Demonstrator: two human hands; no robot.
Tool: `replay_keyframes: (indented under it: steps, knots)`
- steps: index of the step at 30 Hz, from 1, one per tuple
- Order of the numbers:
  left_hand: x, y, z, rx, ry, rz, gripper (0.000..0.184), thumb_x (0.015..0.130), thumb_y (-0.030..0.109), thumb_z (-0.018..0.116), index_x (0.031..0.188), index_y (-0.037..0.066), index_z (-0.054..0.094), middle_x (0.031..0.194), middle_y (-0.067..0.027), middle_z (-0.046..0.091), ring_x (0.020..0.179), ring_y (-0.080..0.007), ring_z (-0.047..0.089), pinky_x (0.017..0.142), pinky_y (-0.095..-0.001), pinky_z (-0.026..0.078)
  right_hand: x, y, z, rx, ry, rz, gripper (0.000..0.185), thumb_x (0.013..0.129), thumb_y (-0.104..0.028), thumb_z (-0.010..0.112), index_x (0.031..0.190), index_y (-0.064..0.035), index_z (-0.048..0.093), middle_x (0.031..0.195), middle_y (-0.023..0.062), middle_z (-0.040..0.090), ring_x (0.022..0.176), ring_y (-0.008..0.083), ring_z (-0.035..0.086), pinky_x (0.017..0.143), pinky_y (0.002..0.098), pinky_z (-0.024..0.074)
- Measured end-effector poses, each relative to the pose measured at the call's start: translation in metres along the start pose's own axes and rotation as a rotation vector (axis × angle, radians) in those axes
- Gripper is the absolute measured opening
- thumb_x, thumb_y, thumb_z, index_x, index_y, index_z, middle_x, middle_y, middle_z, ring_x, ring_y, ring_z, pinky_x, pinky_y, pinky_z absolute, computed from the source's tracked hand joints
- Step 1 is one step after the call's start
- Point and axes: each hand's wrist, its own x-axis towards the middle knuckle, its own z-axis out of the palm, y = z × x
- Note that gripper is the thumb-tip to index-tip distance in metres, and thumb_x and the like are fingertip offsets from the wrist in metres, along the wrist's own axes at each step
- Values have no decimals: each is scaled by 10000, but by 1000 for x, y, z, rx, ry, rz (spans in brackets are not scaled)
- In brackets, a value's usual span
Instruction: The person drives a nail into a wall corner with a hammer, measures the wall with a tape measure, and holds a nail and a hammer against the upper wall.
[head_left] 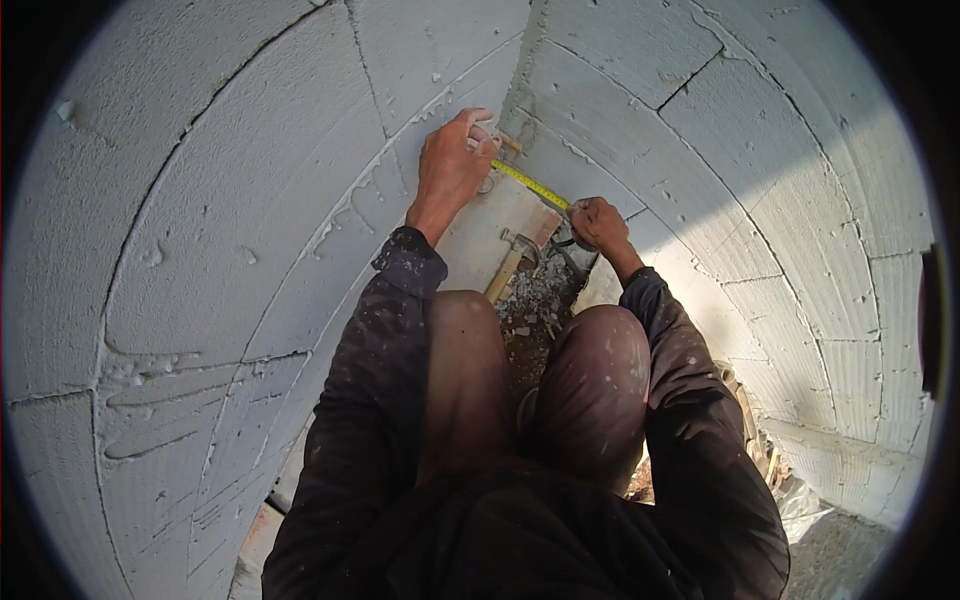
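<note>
A yellow tape measure [532,185] is stretched between my two hands, low in the corner where the block walls meet. My left hand [452,168] is by the left wall with bent fingers at the tape's far end; the exact grip on its tip is hidden. My right hand [600,226] is closed around the other end, near the right wall, and its fingers cover most of what they hold. Below the tape, a hammer [510,265] with a light handle lies between my hands and my knees. A pale flat slab [475,232] lies beneath it.
Pale block walls [240,170] with mortar ridges rise close on the left, and another wall [620,130] closes in on the right. Rubble [540,290] lies in front of my knees. A small wood piece [511,142] is in the corner. Crumpled plastic [800,505] lies at lower right.
</note>
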Motion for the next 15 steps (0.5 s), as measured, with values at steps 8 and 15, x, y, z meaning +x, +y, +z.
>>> replay_keyframes:
  steps: [8,15]
  knots:
    - [-99,62,-112,96,921,470,414,960,-8,700,1344,-21,549,912,-105,708,771,-139,712,686,-247,588,21,30,13,-10,-107,-47,492,932,-536,606,1157,-123,751,1185,208,713,1076,419,692,961,450,542]
    - [-112,32,-128,234,916,465,544,927,-11,743,1388,-3,454,897,-97,696,744,-119,706,648,-219,581,29,42,24,0,-89,-196,433,942,-487,594,1074,-101,741,1073,196,726,1042,394,685,934,458,545]
